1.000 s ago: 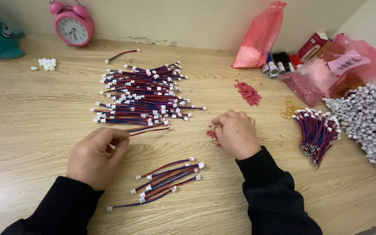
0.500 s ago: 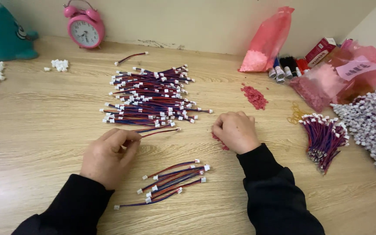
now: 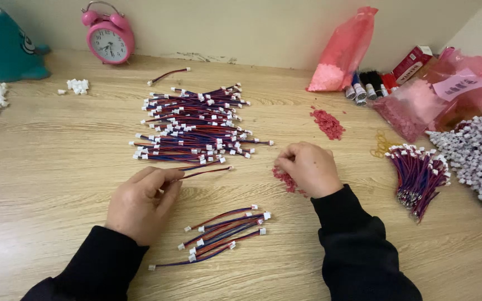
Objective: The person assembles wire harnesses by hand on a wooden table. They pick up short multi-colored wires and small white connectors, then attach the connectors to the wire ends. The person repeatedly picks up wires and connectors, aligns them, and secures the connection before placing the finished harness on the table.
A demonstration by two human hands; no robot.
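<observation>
A red-blue wire lead [image 3: 205,171] is pinched in the left hand [image 3: 140,203]; small red connector housings [image 3: 285,179] at frame centre are being picked by the curled right hand [image 3: 308,167], so a housing must be fitted next

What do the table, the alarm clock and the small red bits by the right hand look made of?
Table: wood or wood-look laminate, matte, with visible grain. Alarm clock: glossy pink casing, probably painted metal or plastic. Red bits beside the right hand: likely moulded plastic; too small to confirm.
</observation>
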